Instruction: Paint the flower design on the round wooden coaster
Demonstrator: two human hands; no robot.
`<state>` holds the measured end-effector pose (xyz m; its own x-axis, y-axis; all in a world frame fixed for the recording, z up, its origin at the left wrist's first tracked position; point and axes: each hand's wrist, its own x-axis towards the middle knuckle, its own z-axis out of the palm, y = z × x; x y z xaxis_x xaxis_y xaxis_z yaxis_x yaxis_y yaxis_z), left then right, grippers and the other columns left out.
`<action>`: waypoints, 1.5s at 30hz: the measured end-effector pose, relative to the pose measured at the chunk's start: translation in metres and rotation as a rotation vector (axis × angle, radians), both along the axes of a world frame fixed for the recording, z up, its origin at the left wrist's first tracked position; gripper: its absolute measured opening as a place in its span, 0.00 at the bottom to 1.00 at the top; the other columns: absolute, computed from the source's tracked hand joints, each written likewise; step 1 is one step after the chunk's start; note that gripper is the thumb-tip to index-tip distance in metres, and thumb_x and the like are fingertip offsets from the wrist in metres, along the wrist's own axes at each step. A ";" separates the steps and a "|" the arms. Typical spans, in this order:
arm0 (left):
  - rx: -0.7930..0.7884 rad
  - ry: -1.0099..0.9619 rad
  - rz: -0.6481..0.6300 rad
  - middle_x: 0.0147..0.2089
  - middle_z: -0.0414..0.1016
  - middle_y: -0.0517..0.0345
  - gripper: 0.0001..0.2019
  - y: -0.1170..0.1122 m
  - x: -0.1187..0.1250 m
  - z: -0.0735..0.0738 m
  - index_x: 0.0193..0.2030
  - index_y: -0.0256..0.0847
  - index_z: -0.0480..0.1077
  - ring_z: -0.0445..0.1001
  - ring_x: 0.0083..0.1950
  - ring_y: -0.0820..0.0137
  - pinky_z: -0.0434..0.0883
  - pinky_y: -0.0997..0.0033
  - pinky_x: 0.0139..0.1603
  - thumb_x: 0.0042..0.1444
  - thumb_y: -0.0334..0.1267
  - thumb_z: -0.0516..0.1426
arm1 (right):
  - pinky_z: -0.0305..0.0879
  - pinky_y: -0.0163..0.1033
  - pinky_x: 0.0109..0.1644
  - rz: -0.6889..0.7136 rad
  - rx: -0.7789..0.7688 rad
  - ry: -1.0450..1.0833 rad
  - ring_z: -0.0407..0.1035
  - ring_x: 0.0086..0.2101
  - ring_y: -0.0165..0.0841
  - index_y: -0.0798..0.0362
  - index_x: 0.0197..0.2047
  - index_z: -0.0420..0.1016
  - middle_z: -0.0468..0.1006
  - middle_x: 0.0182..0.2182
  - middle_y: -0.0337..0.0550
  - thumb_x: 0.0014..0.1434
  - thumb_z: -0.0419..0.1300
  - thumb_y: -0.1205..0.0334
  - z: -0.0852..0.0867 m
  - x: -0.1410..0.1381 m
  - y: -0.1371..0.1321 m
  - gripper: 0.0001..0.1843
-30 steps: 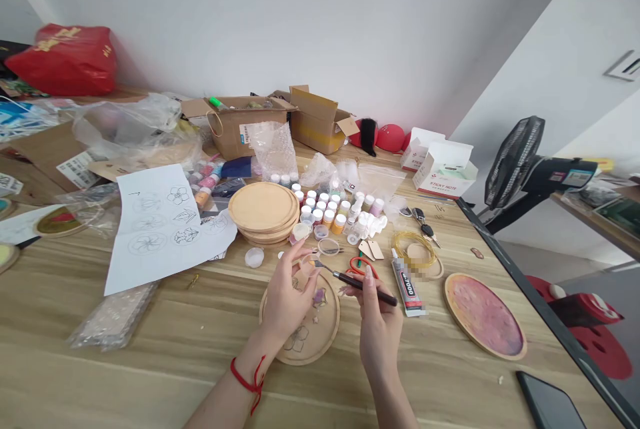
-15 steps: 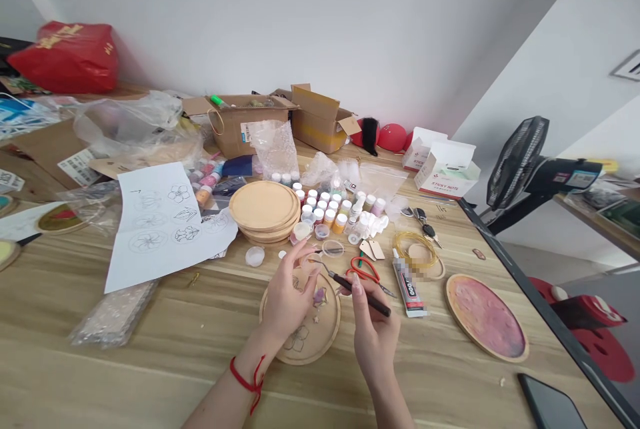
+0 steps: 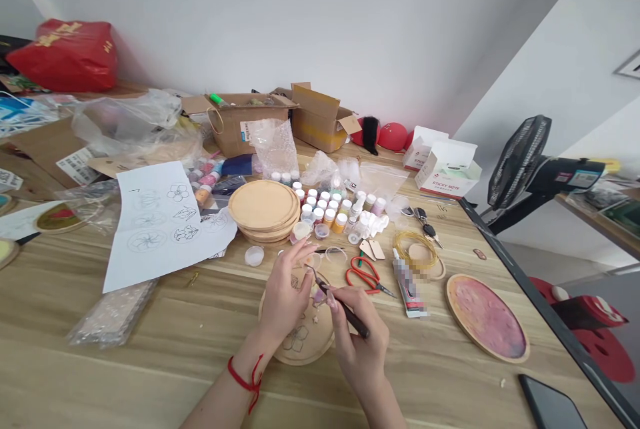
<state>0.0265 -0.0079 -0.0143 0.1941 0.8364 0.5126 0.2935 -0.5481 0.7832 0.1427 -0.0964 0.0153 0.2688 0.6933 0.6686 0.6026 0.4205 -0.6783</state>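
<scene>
A round wooden plate (image 3: 305, 342) with flower outlines lies on the table in front of me. My left hand (image 3: 285, 295) hovers over its left part, fingers bent and pinched around something small I cannot make out. My right hand (image 3: 357, 342) grips a thin dark-handled tool (image 3: 345, 309), its metal tip pointing at the left fingertips above the plate. A red cord is tied round my left wrist (image 3: 245, 375).
Red scissors (image 3: 365, 274), a glue tube (image 3: 407, 285), coiled gold wire (image 3: 414, 247) and a pink-painted plate (image 3: 486, 317) lie to the right. Behind are small paint jars (image 3: 327, 209), stacked wooden plates (image 3: 264, 210), a flower-drawing sheet (image 3: 160, 225), cardboard boxes (image 3: 280, 119). A phone (image 3: 550, 403) sits near the right edge.
My right hand has moved left and down with the tool, bringing its tip from above the scissors to my left fingertips over the plate. The left hand has barely shifted.
</scene>
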 end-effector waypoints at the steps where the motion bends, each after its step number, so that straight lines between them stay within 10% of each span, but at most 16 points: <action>1: 0.002 -0.002 0.000 0.57 0.76 0.50 0.23 0.000 0.000 0.000 0.65 0.46 0.56 0.70 0.64 0.62 0.65 0.51 0.66 0.64 0.34 0.54 | 0.73 0.38 0.37 0.003 0.017 -0.017 0.76 0.32 0.34 0.51 0.44 0.76 0.82 0.32 0.44 0.64 0.58 0.68 -0.001 0.000 0.000 0.08; 45: -0.147 0.011 -0.051 0.61 0.73 0.54 0.25 -0.002 0.003 -0.005 0.67 0.50 0.58 0.72 0.62 0.64 0.68 0.56 0.63 0.64 0.35 0.55 | 0.67 0.41 0.44 -0.049 -0.017 -0.178 0.69 0.38 0.35 0.52 0.45 0.69 0.76 0.36 0.45 0.65 0.54 0.73 -0.009 0.001 -0.002 0.08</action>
<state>0.0293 -0.0103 -0.0198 0.2437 0.8910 0.3832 0.2772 -0.4426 0.8528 0.1441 -0.0984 0.0068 0.1813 0.6937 0.6971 0.7330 0.3772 -0.5660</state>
